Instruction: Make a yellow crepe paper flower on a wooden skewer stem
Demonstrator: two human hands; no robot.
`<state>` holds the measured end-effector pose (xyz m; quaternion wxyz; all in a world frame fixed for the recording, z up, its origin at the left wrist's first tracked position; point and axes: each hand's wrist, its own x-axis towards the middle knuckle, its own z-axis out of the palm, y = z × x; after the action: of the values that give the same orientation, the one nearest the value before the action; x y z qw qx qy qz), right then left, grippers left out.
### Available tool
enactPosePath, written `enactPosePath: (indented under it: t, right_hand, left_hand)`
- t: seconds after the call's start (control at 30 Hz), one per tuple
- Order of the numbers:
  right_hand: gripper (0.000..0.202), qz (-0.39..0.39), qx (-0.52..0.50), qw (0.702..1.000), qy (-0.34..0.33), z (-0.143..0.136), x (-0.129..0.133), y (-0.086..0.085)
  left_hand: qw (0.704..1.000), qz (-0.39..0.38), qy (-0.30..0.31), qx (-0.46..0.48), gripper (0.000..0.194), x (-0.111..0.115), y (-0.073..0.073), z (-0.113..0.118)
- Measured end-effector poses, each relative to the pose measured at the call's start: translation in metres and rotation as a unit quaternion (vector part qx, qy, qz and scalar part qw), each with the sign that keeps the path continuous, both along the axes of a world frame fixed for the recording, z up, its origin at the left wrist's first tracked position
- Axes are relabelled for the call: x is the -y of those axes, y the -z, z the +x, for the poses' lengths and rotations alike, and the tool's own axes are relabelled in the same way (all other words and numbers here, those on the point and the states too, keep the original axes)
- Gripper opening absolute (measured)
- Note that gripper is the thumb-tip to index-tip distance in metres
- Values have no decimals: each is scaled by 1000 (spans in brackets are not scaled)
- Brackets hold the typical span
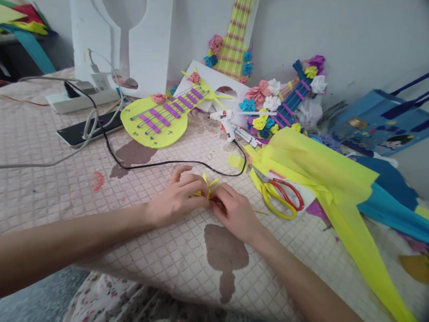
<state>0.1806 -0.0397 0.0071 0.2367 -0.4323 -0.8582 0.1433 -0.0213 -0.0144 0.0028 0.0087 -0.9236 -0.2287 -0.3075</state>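
Both hands meet over the quilted table cover, around a small piece of yellow paper (212,183). My left hand (179,196) pinches it from the left, with the index finger raised and bent. From the right, the closed fingers of my right hand (235,210) grip the same piece; their tips are partly hidden. A thin yellowish stick (260,212) lies just right of my right hand. Scissors (282,196) with red and yellow handles rest further right, beside a large sheet of yellow crepe paper (323,163).
A white glue gun (225,123) stands behind my hands, its black cord (169,163) curving across the table. Beyond are a yellow paper guitar (157,123), paper flowers (264,103), a power strip (79,100), a phone (85,128) and a blue bag (386,121) at right.
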Motion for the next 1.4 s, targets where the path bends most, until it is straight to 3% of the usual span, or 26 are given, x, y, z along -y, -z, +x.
enactPosePath:
  t: [0.23,0.47,0.93,1.4]
  right_hand:
    - [6,-22,-16,1000,6,0,0,0]
    - [7,-22,-20,1000,-1,1,0,3]
    - [15,115,80,990,-4,0,2,6]
    - [17,117,144,983,4,0,0,11]
  left_hand:
    - [995,98,-10,-14,18,1,-2,-3]
    - [991,132,-13,-12,14,0,-1,-3]
    - [996,53,-73,-18,14,5,0,4]
    - [996,25,-87,-27,10,7,-2,2]
